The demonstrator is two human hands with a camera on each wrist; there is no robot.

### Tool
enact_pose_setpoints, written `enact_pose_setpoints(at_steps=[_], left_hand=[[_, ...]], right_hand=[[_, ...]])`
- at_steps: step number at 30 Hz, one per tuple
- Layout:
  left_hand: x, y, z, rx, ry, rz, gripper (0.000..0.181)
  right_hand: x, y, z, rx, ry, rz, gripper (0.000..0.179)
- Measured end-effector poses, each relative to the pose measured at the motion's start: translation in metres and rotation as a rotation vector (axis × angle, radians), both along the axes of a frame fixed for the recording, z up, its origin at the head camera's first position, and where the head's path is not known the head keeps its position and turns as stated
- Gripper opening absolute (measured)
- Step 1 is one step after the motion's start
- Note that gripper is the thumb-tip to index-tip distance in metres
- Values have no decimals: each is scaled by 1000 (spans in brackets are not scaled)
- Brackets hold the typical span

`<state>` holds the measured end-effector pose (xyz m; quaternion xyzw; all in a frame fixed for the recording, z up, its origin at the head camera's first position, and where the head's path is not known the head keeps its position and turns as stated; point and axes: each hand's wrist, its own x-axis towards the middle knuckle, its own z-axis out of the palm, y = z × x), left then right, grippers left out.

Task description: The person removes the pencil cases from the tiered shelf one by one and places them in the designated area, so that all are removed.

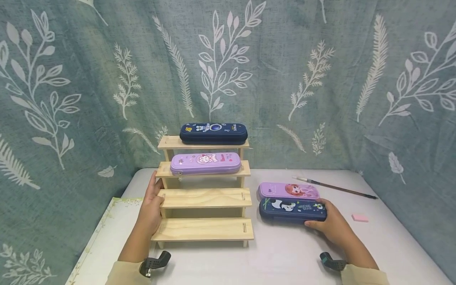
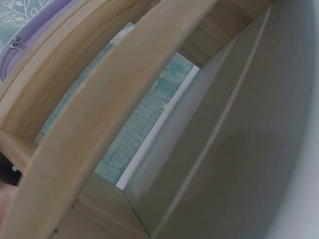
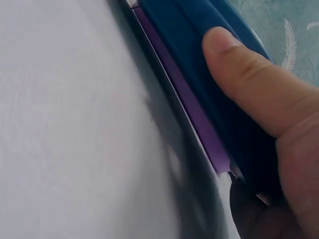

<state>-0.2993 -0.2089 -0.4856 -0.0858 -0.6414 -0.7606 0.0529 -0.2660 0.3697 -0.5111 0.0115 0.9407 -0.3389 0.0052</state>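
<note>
A four-tier wooden stand [image 1: 204,198] is on the white table, and my left hand [image 1: 151,211] grips its left side with the thumb by a lower shelf. The left wrist view looks in under a shelf board [image 2: 99,109]. To the right of the stand, my right hand [image 1: 333,223] holds the right end of a navy panda pencil case [image 1: 292,215]. Its thumb [image 3: 254,74] presses the case's front side in the right wrist view. Right behind that case lies a purple pencil case [image 1: 272,190] with a red-haired figure, partly covered by it.
On the top shelf sits a navy astronaut pencil case [image 1: 213,134]; a lilac one [image 1: 206,163] lies a tier below. A paintbrush [image 1: 338,187] and a pink eraser [image 1: 360,218] are at the right. Behind the table hangs a leaf-patterned curtain [image 1: 270,95].
</note>
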Motion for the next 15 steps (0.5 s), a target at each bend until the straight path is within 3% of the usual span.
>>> enact_pose_setpoints(at_steps=[6, 15], left_hand=[[1, -1, -1, 11, -7, 1, 99], [-2, 1, -1, 16, 7, -8, 99]], right_hand=[[0, 1, -9, 13, 0, 12, 130], [0, 1, -10, 41, 3, -2, 127]])
